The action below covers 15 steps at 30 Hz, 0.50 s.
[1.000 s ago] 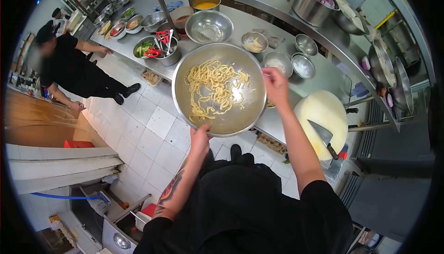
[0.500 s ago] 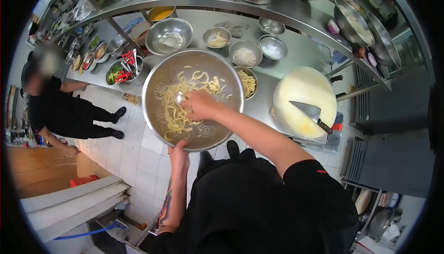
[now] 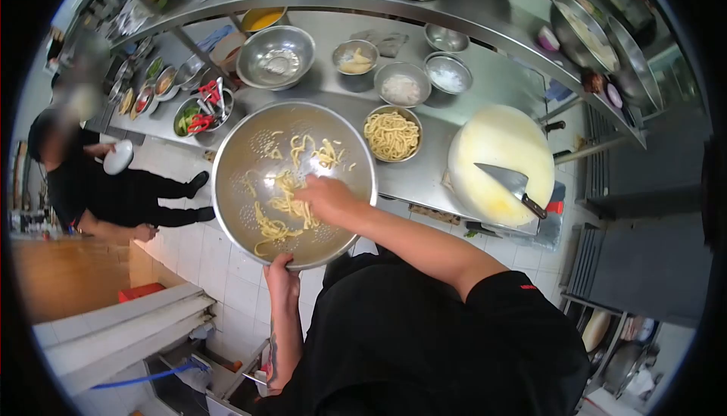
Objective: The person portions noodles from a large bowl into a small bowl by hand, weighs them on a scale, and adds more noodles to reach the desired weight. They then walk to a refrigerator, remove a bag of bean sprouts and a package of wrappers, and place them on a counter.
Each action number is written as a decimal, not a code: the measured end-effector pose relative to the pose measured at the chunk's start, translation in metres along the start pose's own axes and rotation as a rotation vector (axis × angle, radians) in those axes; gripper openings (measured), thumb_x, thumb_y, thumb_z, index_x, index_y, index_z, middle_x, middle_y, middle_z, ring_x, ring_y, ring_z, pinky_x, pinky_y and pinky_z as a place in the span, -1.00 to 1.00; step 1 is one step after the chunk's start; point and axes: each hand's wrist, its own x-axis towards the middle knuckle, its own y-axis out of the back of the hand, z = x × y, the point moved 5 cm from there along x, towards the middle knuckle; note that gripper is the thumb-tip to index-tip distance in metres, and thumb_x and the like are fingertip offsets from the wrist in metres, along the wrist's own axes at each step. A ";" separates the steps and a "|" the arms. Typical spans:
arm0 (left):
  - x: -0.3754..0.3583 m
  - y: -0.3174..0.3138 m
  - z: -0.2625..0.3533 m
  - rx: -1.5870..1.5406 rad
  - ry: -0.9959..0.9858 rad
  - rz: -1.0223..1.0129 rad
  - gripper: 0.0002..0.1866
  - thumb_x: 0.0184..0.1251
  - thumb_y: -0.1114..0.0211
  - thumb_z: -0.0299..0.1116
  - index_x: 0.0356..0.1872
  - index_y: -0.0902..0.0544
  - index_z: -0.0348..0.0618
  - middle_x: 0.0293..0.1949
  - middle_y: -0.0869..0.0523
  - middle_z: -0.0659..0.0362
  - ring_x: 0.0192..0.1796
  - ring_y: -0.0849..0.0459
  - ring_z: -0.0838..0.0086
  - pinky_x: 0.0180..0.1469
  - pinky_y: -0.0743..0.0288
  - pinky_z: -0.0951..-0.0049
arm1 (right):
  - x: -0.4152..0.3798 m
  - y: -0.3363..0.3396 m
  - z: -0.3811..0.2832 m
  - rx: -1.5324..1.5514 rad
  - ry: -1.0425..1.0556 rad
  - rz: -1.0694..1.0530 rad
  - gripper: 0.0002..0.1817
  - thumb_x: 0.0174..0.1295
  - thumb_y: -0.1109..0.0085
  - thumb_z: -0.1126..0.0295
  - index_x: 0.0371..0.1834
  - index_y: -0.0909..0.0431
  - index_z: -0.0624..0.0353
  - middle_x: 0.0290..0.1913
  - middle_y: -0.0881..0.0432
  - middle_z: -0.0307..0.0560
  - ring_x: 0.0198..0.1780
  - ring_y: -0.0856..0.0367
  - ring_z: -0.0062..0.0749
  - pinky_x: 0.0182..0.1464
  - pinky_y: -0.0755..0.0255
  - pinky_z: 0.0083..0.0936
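My left hand (image 3: 281, 276) grips the near rim of a large perforated metal colander (image 3: 235, 223), which is tilted over the counter's front edge. Inside it, loose noodles (image 3: 276, 230) lie in several clumps. My right hand (image 3: 330, 202) reaches into the colander with its fingers closed around some of the noodles; the fingertips are partly hidden. Just right of the colander stands a metal bowl of noodles (image 3: 392, 135) on the counter.
A cleaver (image 3: 506, 180) lies on a round, pale chopping block (image 3: 485, 140) at the right. Several metal bowls, including an empty one (image 3: 276, 58), line the steel counter (image 3: 462, 124) beneath a shelf (image 3: 333, 1). A co-worker (image 3: 83, 181) stands left, holding a white lid-like object (image 3: 118, 157).
The colander and both hands have shifted left and nearer me, uncovering the bowl of noodles. Fewer noodles show in the colander. The co-worker now holds a white round object.
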 end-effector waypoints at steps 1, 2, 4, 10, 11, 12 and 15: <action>0.005 -0.002 -0.003 0.023 0.012 -0.016 -0.45 0.18 -0.07 -0.69 0.27 -0.40 -0.36 0.10 -0.62 -0.02 0.09 -0.68 0.19 0.17 -0.64 0.10 | 0.000 0.019 -0.003 0.030 0.026 0.073 -0.63 0.07 -0.16 0.54 -0.07 -0.74 -0.04 -0.14 -0.60 0.18 -0.10 -0.66 0.13 -0.04 -0.56 -0.12; 0.007 -0.003 -0.005 0.051 0.026 -0.032 -0.45 0.19 -0.07 -0.68 0.28 -0.39 -0.36 0.10 -0.62 -0.03 0.08 -0.69 0.18 0.13 -0.67 0.09 | -0.002 0.035 -0.004 0.065 0.047 0.146 -0.68 0.09 -0.12 0.54 -0.14 -0.76 -0.02 -0.18 -0.62 0.16 -0.14 -0.68 0.11 -0.04 -0.58 -0.12; 0.006 -0.014 -0.006 0.051 0.027 -0.047 -0.46 0.19 -0.09 -0.69 0.27 -0.40 -0.34 0.09 -0.63 -0.03 0.05 -0.70 0.18 0.06 -0.69 0.14 | 0.001 0.057 0.003 0.115 0.063 0.201 -0.66 0.08 -0.12 0.56 -0.13 -0.76 -0.01 -0.16 -0.65 0.10 -0.12 -0.69 0.08 -0.04 -0.57 -0.13; 0.004 -0.040 -0.013 0.074 0.033 -0.141 -0.52 0.23 -0.09 -0.68 0.23 -0.41 -0.39 0.04 -0.67 -0.04 0.01 -0.72 0.22 -0.03 -0.67 0.22 | -0.002 0.145 -0.006 0.055 0.080 0.338 -0.67 0.04 -0.21 0.57 -0.11 -0.75 0.03 -0.13 -0.71 -0.05 -0.22 -0.69 -0.08 -0.12 -0.56 -0.29; 0.003 -0.041 -0.014 0.070 0.033 -0.136 -0.52 0.23 -0.09 -0.68 0.23 -0.41 -0.39 0.04 -0.67 -0.04 0.01 -0.72 0.22 -0.03 -0.67 0.22 | -0.004 0.151 -0.007 0.003 0.038 0.322 -0.67 0.04 -0.23 0.56 -0.11 -0.75 0.03 -0.13 -0.71 -0.06 -0.23 -0.69 -0.11 -0.13 -0.56 -0.32; 0.004 -0.045 -0.015 0.045 0.056 -0.145 -0.52 0.23 -0.09 -0.67 0.23 -0.40 -0.38 0.04 -0.66 -0.05 0.01 -0.72 0.22 -0.04 -0.67 0.21 | -0.005 0.159 -0.008 0.060 -0.053 0.267 -0.69 0.10 -0.23 0.59 -0.09 -0.74 0.08 -0.21 -0.73 -0.11 -0.25 -0.71 -0.29 -0.14 -0.57 -0.40; 0.010 -0.052 -0.021 0.000 0.071 -0.194 -0.50 0.25 -0.10 -0.66 0.26 -0.35 -0.36 0.06 -0.64 -0.05 0.01 -0.72 0.21 -0.08 -0.68 0.21 | -0.006 0.174 0.006 0.361 -0.091 0.344 -0.71 0.16 -0.20 0.63 -0.07 -0.73 0.16 -0.23 -0.75 -0.20 -0.24 -0.71 -0.51 -0.16 -0.57 -0.51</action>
